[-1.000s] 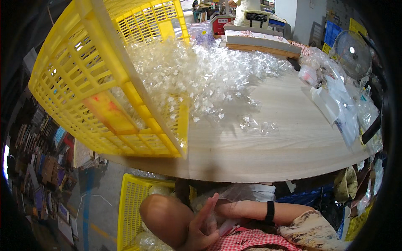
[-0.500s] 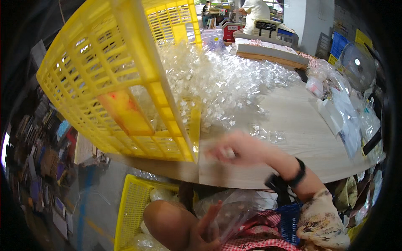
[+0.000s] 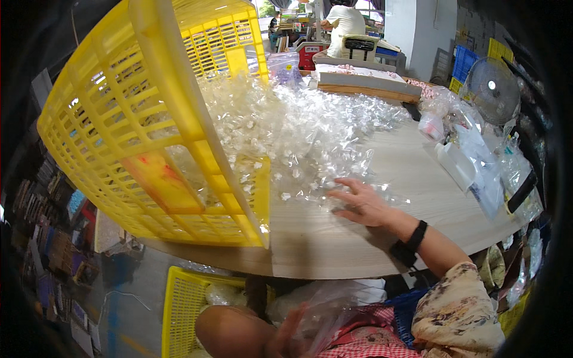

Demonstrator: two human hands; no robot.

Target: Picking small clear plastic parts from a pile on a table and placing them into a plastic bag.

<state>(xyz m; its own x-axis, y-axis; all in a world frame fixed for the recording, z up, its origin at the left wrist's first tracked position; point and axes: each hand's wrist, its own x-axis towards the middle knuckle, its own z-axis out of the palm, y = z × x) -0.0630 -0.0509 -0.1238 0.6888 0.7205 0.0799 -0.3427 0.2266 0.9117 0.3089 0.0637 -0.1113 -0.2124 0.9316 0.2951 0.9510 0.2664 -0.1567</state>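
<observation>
My right hand [image 3: 361,204] is over the table with its fingers spread, at the near edge of a heap of small clear plastic packets [image 3: 316,134] with white bits in them. It grips nothing that I can see. A big yellow plastic crate [image 3: 206,140] lies tipped on its side at the left, its mouth toward the heap, with packets inside it too. Low down, my left hand [image 3: 287,334] is blurred beside a clear plastic bag [image 3: 325,316] on my lap. Whether its fingers grip the bag is unclear.
A second yellow crate [image 3: 179,310] with clear bags stands below the table's edge. Clear bags and a white box-like item [image 3: 456,167] lie at the right, near a fan [image 3: 492,89]. A tray [image 3: 370,77] sits at the back. Beyond it is another person [image 3: 346,27].
My right hand has moved right and away from me to the heap's edge, and its fingers have spread. My left hand has dropped slightly beside the bag. The whole view has shifted a little.
</observation>
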